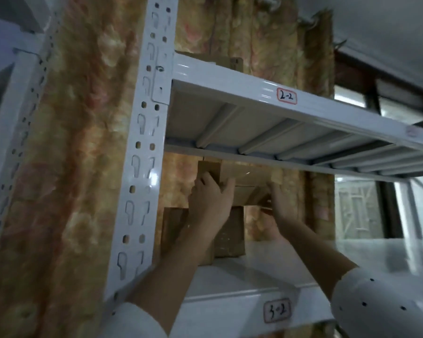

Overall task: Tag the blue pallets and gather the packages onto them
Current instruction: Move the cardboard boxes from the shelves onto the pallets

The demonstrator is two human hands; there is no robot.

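Both hands grip a cardboard box (246,184) above a white shelf (254,269): left hand (209,198) on its left end, right hand (280,203), blurred, apparently on its right.

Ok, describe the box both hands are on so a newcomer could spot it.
Find the white rack's shelf labelled 3-2. On it stand brown cardboard boxes; the held box is the top one, gripped between the left hand and right hand.
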